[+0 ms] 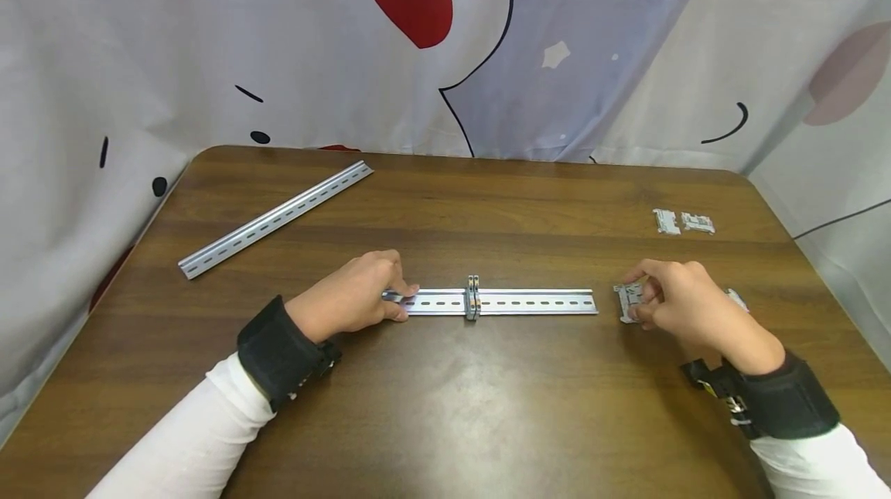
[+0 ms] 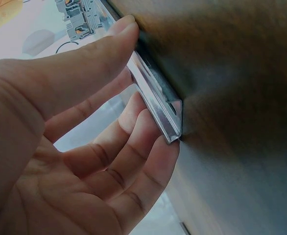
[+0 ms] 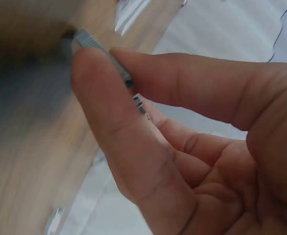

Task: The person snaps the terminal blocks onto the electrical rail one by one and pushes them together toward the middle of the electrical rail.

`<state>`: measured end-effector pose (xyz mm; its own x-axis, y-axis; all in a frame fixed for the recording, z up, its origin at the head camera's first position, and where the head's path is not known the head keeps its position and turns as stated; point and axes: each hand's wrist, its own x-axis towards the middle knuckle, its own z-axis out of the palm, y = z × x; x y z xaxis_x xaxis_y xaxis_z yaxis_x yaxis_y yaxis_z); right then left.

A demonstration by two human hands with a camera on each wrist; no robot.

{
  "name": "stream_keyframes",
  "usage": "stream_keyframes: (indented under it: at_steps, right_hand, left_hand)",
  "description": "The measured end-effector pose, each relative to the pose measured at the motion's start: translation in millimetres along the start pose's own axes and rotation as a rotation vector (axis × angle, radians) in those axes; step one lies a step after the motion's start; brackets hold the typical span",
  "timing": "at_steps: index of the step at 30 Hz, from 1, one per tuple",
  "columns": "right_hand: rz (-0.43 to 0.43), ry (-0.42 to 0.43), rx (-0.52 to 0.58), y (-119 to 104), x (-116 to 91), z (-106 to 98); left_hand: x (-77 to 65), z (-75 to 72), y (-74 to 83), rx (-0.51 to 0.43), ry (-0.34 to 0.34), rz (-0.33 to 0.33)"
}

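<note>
- While left hand [image 1: 353,292] pinches slotted rail [image 1: 504,309] by its left end, right hand [image 1: 685,304] pinches grey block [image 1: 627,302] beyond rail's right end.
- Block: probably light, brittle; grip flat faces.
- Rail: likely stiff, slick; hold edges.

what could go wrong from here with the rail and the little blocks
The left hand grips only one end of the rail, so the rail might swing if its free end is pushed.

The small block is pinched between the fingers of the right hand, so it might slip.

Another block lies partly hidden behind that hand and could get knocked.
</note>
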<state>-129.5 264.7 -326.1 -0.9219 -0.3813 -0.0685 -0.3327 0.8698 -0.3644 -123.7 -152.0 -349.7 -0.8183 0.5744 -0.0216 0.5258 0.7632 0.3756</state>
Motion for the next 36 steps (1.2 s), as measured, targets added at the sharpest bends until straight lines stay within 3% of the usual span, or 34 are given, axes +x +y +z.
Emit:
stream_keyframes:
  at_steps: [4,8,20,28,36]
  right_hand:
    - [-0.033,-0.002,0.028,-15.4,0.7,8.0]
    - [-0.054,0.053,-0.020,-24.1,2.9,14.1]
    - [-0.098,0.208,-0.097,-30.2,13.4,27.9]
    - [-0.084,0.200,-0.131,-36.8,16.0,33.7]
    - [-0.053,0.193,-0.185,-46.2,21.3,33.5]
  left_hand:
    - [-0.1,-0.4,0.0,-0.003,0.001,0.001]
    - [0.1,-0.7,-0.1,-0.007,0.000,-0.001]
    - [0.6,-1.6,2.3,0.006,-0.017,-0.001]
    - [0.9,0.2,0.5,0.003,0.020,0.025]
    - [0.4,0.5,0.4,0.007,0.014,0.018]
